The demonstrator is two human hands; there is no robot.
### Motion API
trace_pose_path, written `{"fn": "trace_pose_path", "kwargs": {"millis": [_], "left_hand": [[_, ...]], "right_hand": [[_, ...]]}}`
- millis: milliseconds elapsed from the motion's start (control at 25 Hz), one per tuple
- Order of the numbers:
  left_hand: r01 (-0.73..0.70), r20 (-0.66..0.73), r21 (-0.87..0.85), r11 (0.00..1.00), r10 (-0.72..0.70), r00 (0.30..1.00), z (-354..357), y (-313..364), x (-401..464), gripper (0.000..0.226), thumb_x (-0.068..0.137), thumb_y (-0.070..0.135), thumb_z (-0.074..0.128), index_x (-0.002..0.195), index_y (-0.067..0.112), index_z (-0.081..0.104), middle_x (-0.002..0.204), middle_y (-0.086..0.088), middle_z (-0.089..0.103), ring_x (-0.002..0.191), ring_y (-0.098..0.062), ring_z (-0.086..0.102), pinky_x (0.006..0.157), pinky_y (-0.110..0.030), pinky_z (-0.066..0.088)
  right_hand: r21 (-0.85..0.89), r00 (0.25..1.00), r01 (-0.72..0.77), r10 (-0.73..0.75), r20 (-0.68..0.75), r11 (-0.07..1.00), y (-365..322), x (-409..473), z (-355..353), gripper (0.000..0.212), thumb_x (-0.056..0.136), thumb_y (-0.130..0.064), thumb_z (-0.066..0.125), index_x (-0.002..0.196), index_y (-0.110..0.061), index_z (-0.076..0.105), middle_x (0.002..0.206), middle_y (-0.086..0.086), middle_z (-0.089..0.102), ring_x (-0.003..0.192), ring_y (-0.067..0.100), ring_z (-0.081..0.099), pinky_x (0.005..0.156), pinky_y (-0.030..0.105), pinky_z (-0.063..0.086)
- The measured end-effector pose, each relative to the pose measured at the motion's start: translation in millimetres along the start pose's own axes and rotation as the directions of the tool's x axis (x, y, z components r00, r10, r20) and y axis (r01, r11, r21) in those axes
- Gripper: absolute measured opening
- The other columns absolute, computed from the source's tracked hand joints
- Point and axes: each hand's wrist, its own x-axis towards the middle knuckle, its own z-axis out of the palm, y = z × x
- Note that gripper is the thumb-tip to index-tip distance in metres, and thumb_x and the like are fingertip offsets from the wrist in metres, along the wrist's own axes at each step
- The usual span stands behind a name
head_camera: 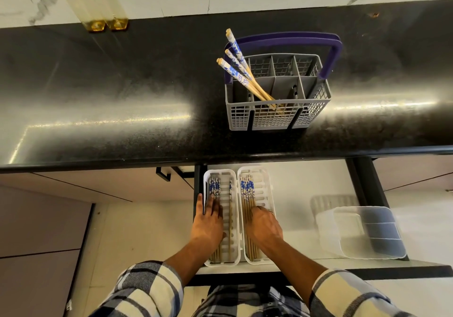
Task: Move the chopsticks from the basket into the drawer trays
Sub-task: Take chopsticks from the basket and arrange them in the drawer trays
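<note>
Plaid sleeves (152, 289) sat right at the bottom of the shot, both arms reaching down into the open drawer (306, 189). Left hand (208, 221) lay flat with fingers pretty much straight across the chopsticks in the left tray (208, 264), thumb out over the rim, looked like it was just pressing the bunch level so they'd sit in the slots. Right hand (263, 226) rested on the chopsticks in the right tray (270, 209), fingers bent down onto them; whether it was actually pinching one, couldn't tell. So two white trays side by side, each already holding a bundle. Up on the black counter (110, 96) the grey cutlery basket (277, 118) with the purple handle still had four blue-and-white chopsticks (236, 71) leaning out to the left. One clear plastic container (362, 233) sat in the drawer too, off to the right.
</note>
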Motion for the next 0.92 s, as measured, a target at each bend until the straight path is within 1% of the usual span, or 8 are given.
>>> {"fn": "trace_pose_path", "kwargs": {"millis": [120,200,240,360,520,680,800,920], "left_hand": [[0.016,-0.019,-0.049,0.999,-0.017,1.000,1,1,2,0.081,0.100,0.050,0.035,0.154,0.007,-0.007,0.164,-0.017,-0.004,0.148,-0.038,-0.016,0.104,-0.067,-0.027],[0.011,-0.052,-0.100,0.995,-0.016,0.998,-1,2,2,0.079,0.100,0.048,0.036,0.154,0.013,-0.009,0.163,-0.017,-0.010,0.146,-0.038,-0.022,0.101,-0.066,-0.029],[-0.019,-0.076,-0.106,0.994,0.011,0.997,-3,3,2,0.078,0.100,0.048,0.036,0.155,0.017,-0.010,0.162,-0.016,-0.015,0.145,-0.038,-0.025,0.102,-0.066,-0.029],[-0.122,-0.109,-0.050,0.991,0.116,0.987,-1,9,0,0.072,0.101,0.049,0.033,0.156,0.020,-0.003,0.163,-0.010,-0.016,0.141,-0.032,-0.033,0.106,-0.065,-0.026],[-0.114,-0.063,-0.002,0.994,0.113,0.992,9,0,0,0.065,0.102,0.049,0.029,0.156,0.024,0.002,0.164,-0.010,-0.011,0.143,-0.036,-0.029,0.106,-0.067,-0.025],[-0.069,-0.072,-0.010,0.998,0.068,0.995,14,-6,-6,0.071,0.101,0.044,0.034,0.155,0.015,-0.002,0.164,-0.012,-0.008,0.145,-0.037,-0.027,0.109,-0.067,-0.021],[-0.051,-0.073,0.004,0.999,0.051,0.996,12,-5,-6,0.071,0.102,0.047,0.029,0.155,0.011,-0.002,0.164,-0.013,-0.008,0.146,-0.036,-0.025,0.109,-0.065,-0.023],[-0.020,-0.076,0.010,1.000,0.021,0.997,8,-3,-5,0.072,0.102,0.047,0.029,0.155,0.008,-0.002,0.163,-0.019,-0.008,0.147,-0.038,-0.021,0.105,-0.066,-0.027]], "right_hand": [[0.002,1.000,0.005,-0.005,-0.009,1.000,1,1,1,0.018,0.089,-0.018,0.059,0.106,-0.017,0.064,0.105,0.003,0.068,0.096,0.023,0.065,0.082,0.037,0.057],[-0.001,1.000,0.009,-0.009,-0.016,1.000,0,1,2,0.018,0.090,-0.020,0.059,0.107,-0.016,0.063,0.105,0.003,0.067,0.095,0.023,0.065,0.081,0.037,0.057],[-0.002,1.000,0.009,-0.009,-0.017,1.000,0,1,2,0.018,0.090,-0.021,0.059,0.108,-0.016,0.063,0.105,0.003,0.067,0.095,0.023,0.064,0.081,0.037,0.057],[-0.012,1.000,0.014,-0.014,-0.015,1.000,1,2,3,0.020,0.090,-0.021,0.059,0.108,-0.016,0.062,0.106,0.003,0.066,0.096,0.024,0.064,0.082,0.037,0.057],[-0.011,1.000,0.013,-0.013,-0.009,1.000,1,2,4,0.020,0.089,-0.021,0.059,0.108,-0.016,0.062,0.106,0.003,0.065,0.096,0.023,0.063,0.083,0.038,0.057],[-0.009,1.000,0.013,-0.013,-0.012,1.000,1,3,4,0.021,0.089,-0.023,0.059,0.109,-0.016,0.062,0.107,0.003,0.066,0.097,0.023,0.063,0.084,0.039,0.058],[-0.007,1.000,0.013,-0.013,-0.013,1.000,1,2,3,0.023,0.088,-0.021,0.059,0.110,-0.015,0.062,0.107,0.004,0.065,0.099,0.024,0.063,0.084,0.039,0.058],[-0.007,1.000,0.024,-0.024,-0.019,1.000,2,2,4,0.023,0.088,-0.022,0.059,0.110,-0.015,0.063,0.108,0.004,0.065,0.100,0.024,0.063,0.084,0.037,0.057]]}}
